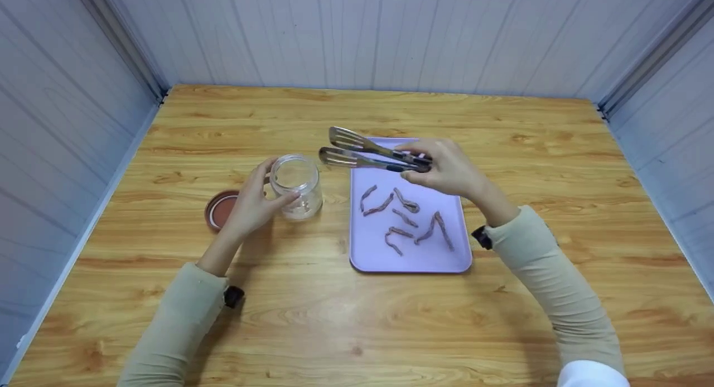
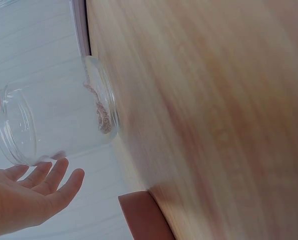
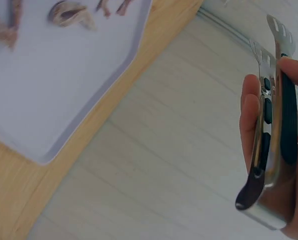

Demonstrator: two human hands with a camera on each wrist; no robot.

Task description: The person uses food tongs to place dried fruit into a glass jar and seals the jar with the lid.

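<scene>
Wood-grain table [image 1: 357, 325], pale panelled walls [image 1: 357, 38] at top. Metal tongs [image 1: 375, 147], upper centre: tips apart, rear end clamped between thumb and fingers of right hand [image 1: 446, 167]. Glass jar [image 1: 305, 203], left of centre: clasped by left hand [image 1: 254, 203] (brownish piece [image 2: 104, 119] inside, at base). Lilac tray [image 1: 368, 242], right of centre, bearing brownish strips [image 1: 411, 207]. Reddish-brown lid [image 1: 222, 209], left.
</scene>
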